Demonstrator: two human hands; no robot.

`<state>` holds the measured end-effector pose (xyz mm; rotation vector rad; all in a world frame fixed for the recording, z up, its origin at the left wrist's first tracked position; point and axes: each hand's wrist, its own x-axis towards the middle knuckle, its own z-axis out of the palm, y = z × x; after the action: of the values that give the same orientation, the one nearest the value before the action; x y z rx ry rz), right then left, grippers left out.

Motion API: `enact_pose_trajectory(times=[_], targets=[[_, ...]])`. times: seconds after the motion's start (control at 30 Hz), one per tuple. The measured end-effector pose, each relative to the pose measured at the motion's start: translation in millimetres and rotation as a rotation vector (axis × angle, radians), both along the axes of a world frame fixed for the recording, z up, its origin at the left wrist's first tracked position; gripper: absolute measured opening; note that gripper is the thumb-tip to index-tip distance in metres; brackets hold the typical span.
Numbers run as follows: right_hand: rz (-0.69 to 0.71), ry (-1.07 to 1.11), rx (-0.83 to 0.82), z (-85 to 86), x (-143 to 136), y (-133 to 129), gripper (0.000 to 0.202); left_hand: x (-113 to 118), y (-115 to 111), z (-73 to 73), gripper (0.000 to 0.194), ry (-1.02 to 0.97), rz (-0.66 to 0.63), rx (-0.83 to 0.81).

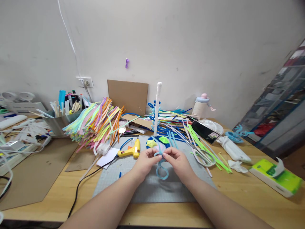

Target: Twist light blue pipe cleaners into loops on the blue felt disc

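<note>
Between my two hands is a light blue pipe cleaner [162, 173] bent into loops, one round loop hanging lowest. My left hand [147, 160] pinches it from the left, and my right hand [175, 160] pinches it from the right, fingertips almost meeting. Just behind them stands a dark blue base [149, 139] with a yellow star [151, 144] and a green shape [164, 140] on it. A white fuzzy post [157, 108] rises upright there, with curled blue pipe cleaners [152, 116] around it. Straight light blue pieces [172, 140] lie right of the base.
A yellow hot glue gun [130, 152] lies left on the grey cutting mat [114, 187]. Scissors [203, 157], green pipe cleaners [197, 143] and a phone [205, 131] lie right. A colourful pipe cleaner bundle [95, 124] is at left, a tissue pack [276, 176] at far right.
</note>
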<state>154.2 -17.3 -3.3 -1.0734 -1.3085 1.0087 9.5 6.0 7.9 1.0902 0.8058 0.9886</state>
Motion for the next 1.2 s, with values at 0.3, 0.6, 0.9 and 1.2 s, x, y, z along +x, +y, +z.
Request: enact_pose_trajectory(times=[0.3, 0.6, 0.9, 1.2], targets=[[0.058, -0.001, 0.039, 1.5, -1.5, -2.7, 0.016, -0.3, -0.1, 1.6, 0.027, -0.048, -0.022, 0.027], [0.039, -0.039, 0.018, 1.9, -1.1, -2.2, 0.016, -2.7, 1.6, 0.4, 0.023, -0.055, -0.016, 0.027], [0.003, -0.100, 0.049, -1.9, 1.0, -0.1, 0.016, -1.2, 0.5, 0.8, 0.027, -0.037, -0.025, 0.012], [0.006, -0.152, 0.103, -0.6, 2.3, -1.9, 0.014, -1.3, 1.3, 0.8, 0.027, 0.001, -0.008, -0.001]])
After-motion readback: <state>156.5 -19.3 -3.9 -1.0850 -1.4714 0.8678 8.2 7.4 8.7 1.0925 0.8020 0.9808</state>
